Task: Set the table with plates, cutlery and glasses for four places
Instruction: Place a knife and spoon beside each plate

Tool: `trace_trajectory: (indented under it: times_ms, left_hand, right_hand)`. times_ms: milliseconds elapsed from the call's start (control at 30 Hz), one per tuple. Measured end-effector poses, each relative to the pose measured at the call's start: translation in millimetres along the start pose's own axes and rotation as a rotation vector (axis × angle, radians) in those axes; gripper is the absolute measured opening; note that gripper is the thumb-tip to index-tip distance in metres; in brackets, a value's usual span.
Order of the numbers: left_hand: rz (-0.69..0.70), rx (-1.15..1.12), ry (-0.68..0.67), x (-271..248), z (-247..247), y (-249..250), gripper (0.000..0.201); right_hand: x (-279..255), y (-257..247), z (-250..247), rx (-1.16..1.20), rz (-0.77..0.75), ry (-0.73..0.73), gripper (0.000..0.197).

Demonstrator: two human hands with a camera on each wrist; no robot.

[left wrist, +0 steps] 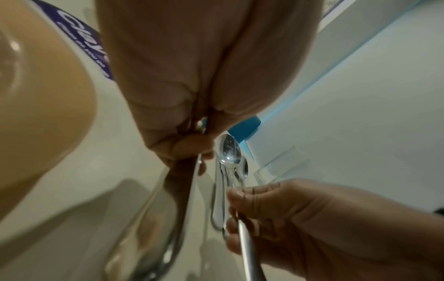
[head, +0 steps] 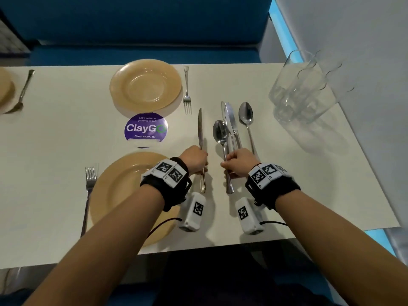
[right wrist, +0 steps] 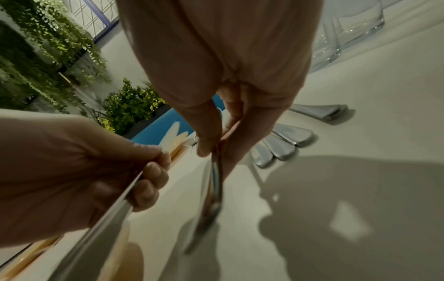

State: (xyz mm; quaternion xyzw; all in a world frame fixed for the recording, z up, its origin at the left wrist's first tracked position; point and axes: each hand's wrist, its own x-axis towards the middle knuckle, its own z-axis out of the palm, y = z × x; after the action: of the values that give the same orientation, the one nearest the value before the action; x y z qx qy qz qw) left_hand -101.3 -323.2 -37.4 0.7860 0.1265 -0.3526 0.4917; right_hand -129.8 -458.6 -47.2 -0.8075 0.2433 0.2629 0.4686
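Steel cutlery fills the middle of the frame on the pale worktop (head: 287, 173). The left hand (head: 195, 159) grips a knife (head: 200, 129) by its handle, fingers (right wrist: 153, 178) curled round it, blade pointing toward the top of the frame, just right of the near plate (head: 123, 186). The right hand (head: 239, 162) pinches a spoon (head: 220, 133) by its handle, fingers (left wrist: 242, 199) closed on it, bowl toward the top. Whether either piece touches the worktop I cannot tell.

Just right of the spoon lie spare pieces: another knife (head: 230, 122) and a second spoon (head: 246, 114), close together. Far right, clear glasses (head: 304, 93) stand clustered at the worktop's edge.

A fork (head: 89, 184) lies left of the near plate. In the upper centre sits the far plate (head: 145, 85), a second fork (head: 187, 91) just to its right. A round purple sticker (head: 145, 129) sits between the two plates. At the left edge a third plate (head: 5, 93) is partly cut off, with a third fork (head: 23, 91) beside it.
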Motion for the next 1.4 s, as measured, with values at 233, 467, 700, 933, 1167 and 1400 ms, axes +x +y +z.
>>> trace_trajectory:
  times_ms: [233,467,700,933,1167,1400]
  left_hand:
    - [0.063,0.474,0.083,-10.1,25.8,-33.6,0.030]
    - [0.051,0.723,0.166,-20.3,40.9,-47.6,0.032]
    - [0.057,0.749,0.195,-23.3,43.0,-51.6,0.028]
    - [0.110,0.820,0.198,-27.1,40.7,-51.6,0.030]
    - [0.123,0.908,0.195,-34.5,33.6,-50.6,0.032]
    - [0.122,0.910,0.220,-42.6,34.7,-47.9,0.026]
  right_hand:
    - [-14.5,28.4,20.8,-0.079,0.005,-0.085,0.025]
    - [-22.9,37.4,36.0,-0.129,-0.008,-0.050,0.029]
    - [-26.2,44.2,45.8,-0.171,-0.020,0.027,0.031]
    - [-22.1,42.4,46.7,-0.219,-0.027,0.064,0.031]
    - [-18.1,38.9,49.9,-0.240,-0.061,0.144,0.023]
    - [-20.6,38.1,60.7,-0.268,-0.066,0.097,0.027]
